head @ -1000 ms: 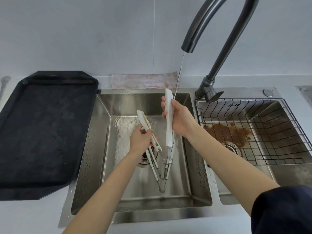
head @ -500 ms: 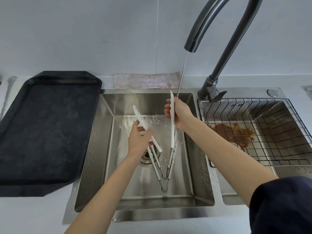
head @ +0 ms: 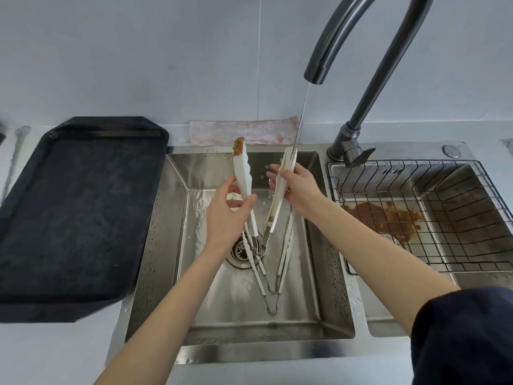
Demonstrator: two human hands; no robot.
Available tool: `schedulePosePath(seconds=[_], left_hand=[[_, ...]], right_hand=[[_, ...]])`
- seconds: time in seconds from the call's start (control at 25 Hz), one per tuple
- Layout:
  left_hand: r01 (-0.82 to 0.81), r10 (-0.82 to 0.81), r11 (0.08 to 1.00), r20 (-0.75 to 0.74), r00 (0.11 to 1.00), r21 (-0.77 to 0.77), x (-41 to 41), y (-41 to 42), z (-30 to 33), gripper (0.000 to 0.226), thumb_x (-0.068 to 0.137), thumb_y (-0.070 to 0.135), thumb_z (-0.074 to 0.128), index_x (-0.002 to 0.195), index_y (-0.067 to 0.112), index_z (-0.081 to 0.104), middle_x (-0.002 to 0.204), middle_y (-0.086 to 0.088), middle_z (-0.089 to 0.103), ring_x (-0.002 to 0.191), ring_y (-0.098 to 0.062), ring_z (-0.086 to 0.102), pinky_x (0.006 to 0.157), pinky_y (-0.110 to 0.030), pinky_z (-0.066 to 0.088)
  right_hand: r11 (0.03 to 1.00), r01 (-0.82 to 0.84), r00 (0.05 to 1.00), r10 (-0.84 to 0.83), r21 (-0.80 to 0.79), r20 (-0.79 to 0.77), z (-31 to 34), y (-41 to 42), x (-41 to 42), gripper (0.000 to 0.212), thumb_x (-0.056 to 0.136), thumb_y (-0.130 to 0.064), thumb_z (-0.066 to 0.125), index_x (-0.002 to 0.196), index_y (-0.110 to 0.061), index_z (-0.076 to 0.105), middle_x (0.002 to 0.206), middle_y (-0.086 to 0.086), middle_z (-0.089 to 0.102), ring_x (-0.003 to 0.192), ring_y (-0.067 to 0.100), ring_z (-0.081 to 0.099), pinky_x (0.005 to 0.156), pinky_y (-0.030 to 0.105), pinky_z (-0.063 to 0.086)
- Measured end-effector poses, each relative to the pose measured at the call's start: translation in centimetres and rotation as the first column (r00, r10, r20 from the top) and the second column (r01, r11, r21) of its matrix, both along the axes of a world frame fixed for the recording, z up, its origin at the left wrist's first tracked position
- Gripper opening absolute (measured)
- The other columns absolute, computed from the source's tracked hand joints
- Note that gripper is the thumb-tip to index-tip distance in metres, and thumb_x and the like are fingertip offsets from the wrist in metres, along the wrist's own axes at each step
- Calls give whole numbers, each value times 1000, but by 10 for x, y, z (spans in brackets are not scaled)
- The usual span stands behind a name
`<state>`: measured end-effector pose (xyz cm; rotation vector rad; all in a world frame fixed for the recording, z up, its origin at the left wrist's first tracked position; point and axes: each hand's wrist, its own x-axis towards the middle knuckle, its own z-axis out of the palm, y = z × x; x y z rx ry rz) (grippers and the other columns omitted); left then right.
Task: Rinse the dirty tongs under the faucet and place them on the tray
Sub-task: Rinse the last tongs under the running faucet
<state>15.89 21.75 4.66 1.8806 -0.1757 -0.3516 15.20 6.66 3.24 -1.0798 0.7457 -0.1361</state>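
I hold one pair of white tongs (head: 244, 184) spread into a V above the left sink basin (head: 172, 245). My left hand (head: 226, 218) grips the left arm, whose tip carries brown sauce. My right hand (head: 297, 187) grips the right arm, and a thin stream of water from the dark faucet (head: 315, 75) lands on that arm's tip. Brown residue shows lower on the right arm. Two more white tongs (head: 283, 259) lie on the basin floor by the drain (head: 241, 254). The black tray (head: 72, 218) sits on the counter left of the sink.
A wire rack (head: 444, 218) sits over the right basin, which has brown sauce on its floor. A stained cloth (head: 244, 132) lies behind the sink against the wall. White counter runs along the front edge.
Both hands have raised the held tongs and spread the arms wider. The left arm's sauce-covered tip now points up at the back of the basin. The right arm stays under the stream.
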Motion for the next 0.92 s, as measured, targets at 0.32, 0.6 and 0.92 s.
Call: schedulePosePath(seconds=[0.32,0.6,0.92], left_hand=[[60,-64,997,101,993,46,-4,-3,3,54,83,26,65,134,26,45,92,24,51,77,-1,57,65,-7,47],[8,-8,999,17,1000,-35,-3,-6,3,52,87,18,60,136,25,44,99,16,54,76,-14,67,62,-8,51],[60,-67,995,-83,994,-82,-15,-22,9,49,87,18,62,133,23,46,95,18,56,70,-16,68,78,-44,58]], right_hand=[[975,138,954,-179,-176,-242,4,4,17,33,99,-33,38,78,-11,52,64,5,59,55,15,60,57,25,54],[994,-83,995,79,-73,-55,-3,7,2,45,92,11,32,135,-1,31,130,21,52,111,31,61,84,34,54],[946,36,973,-107,-324,-204,-10,2,-6,27,99,-15,31,120,-5,45,87,-1,67,54,10,58,47,18,46]])
